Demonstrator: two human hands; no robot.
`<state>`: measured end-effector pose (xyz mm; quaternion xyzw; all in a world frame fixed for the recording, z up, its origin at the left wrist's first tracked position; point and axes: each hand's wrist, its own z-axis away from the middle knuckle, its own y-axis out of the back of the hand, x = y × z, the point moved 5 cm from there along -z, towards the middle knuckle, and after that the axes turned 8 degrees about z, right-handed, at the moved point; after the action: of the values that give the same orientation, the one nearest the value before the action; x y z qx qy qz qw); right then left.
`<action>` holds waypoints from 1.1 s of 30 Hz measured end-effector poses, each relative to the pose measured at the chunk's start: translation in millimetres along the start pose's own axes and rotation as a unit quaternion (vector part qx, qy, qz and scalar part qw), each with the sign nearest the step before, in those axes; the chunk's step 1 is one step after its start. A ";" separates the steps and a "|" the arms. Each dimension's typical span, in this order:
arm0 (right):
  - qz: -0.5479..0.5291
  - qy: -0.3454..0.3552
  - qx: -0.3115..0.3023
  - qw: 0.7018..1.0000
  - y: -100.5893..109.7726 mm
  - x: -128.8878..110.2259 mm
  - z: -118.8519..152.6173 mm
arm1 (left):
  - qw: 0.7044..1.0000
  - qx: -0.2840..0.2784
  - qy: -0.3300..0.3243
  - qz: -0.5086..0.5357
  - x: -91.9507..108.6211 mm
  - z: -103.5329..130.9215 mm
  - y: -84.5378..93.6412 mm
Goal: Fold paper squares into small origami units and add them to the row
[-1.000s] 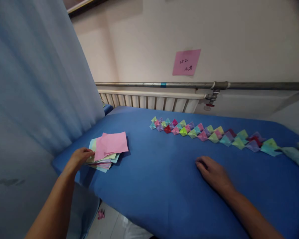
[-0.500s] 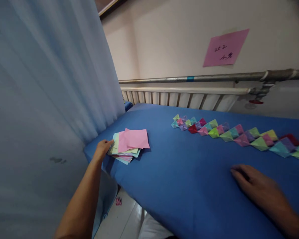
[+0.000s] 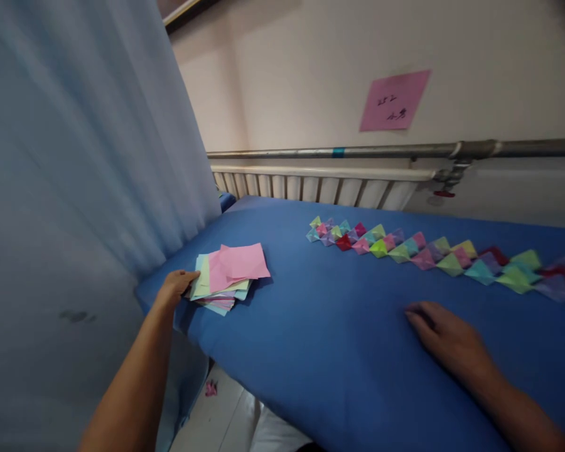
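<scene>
My left hand is at the left edge of a stack of coloured paper sheets, its fingers closed on that edge. Pink sheets lie on top, with pale yellow, light blue and more pink ones showing beneath, unevenly piled. My right hand rests on the blue bed cover, fingers curled and thumb near the index finger, with nothing visible in it. Beyond it runs a long zigzag row of folded paper pieces in green, pink, blue, purple and red, blurred at its right end.
A blue cover spreads over the bed. On the left hangs a light blue curtain. A radiator and a metal pipe line the wall, below a pink note. A crumpled pink scrap lies on the floor.
The view has turned slightly to the right, so everything appears shifted left. My left hand stays at the paper stack's edge, and my right hand remains curled over the cover.
</scene>
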<state>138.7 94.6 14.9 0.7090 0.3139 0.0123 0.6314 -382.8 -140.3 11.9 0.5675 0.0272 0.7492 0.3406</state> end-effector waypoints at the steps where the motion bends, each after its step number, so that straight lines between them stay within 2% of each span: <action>1: 0.000 0.002 0.004 1.000 0.3 0.0 0.5 | 1.000 0.001 -0.002 0.004 0.2 -0.7 0.7; 8: -0.014 0.017 0.027 0.999 1.8 0.2 2.5 | 0.999 -0.009 -0.037 0.023 5.1 -2.5 6.3; 16: -0.011 0.013 0.028 0.999 2.5 0.8 2.8 | 0.998 -0.019 -0.055 0.031 4.3 -4.3 8.4; 25: 0.003 -0.025 -0.019 1.000 5.1 -4.7 0.7 | 0.999 -0.035 -0.035 0.017 -2.9 -4.0 11.0; 28: 0.012 -0.038 -0.045 0.998 4.2 -4.8 -1.1 | 0.998 -0.028 -0.048 0.027 -1.6 -1.1 14.9; 33: 0.019 -0.041 -0.038 0.998 3.0 -4.4 -2.4 | 0.994 0.009 -0.095 0.055 4.7 5.1 22.9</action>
<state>135.5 94.8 19.8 0.6902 0.2733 0.0072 0.6700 -390.0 -157.1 27.4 0.6395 -0.0293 0.7093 0.2950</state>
